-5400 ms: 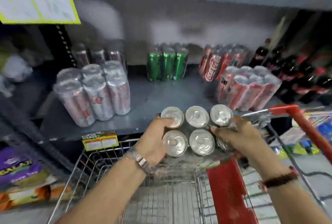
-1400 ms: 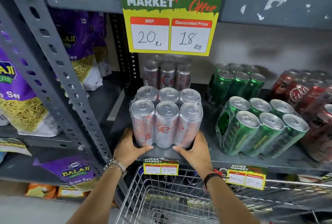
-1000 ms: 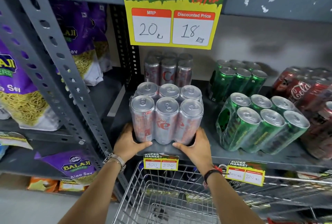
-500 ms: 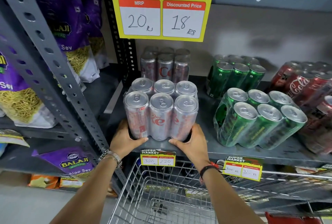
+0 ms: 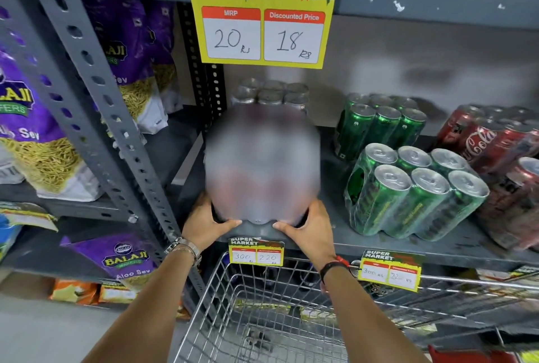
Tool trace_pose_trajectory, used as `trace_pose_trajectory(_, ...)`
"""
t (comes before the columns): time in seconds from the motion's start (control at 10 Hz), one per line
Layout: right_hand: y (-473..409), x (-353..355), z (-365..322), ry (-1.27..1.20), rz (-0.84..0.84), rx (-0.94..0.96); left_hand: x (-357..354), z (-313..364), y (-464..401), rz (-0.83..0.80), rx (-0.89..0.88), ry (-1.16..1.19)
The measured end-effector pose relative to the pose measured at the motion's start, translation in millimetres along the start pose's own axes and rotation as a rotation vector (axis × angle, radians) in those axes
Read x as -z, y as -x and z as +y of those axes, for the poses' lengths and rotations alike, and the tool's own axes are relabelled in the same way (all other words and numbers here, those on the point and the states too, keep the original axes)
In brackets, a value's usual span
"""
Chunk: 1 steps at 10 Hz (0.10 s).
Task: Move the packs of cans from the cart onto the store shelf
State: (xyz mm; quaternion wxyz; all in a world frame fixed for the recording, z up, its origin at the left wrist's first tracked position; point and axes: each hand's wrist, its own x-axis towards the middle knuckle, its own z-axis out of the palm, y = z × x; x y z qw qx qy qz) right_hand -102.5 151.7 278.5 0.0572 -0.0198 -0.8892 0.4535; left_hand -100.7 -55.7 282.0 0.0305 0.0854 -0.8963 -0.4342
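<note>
Both the left hand [image 5: 208, 221] and right hand [image 5: 307, 227] are gripping the base of a blurred pack [image 5: 261, 170] standing near the shelf [image 5: 408, 243] edge, above the cart [image 5: 262, 313].

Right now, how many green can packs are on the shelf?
2. One green pack stands at the back by the wall; the other leans at the front, right of the hands. More may be hidden behind them.
</note>
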Motion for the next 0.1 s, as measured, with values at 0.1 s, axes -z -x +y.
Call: trace_pose_trajectory(0.1,5.4,6.2,-4.2,-0.112,-0.052,-0.02,-1.9,3.4,9.2,-0.001,-0.007,0.041)
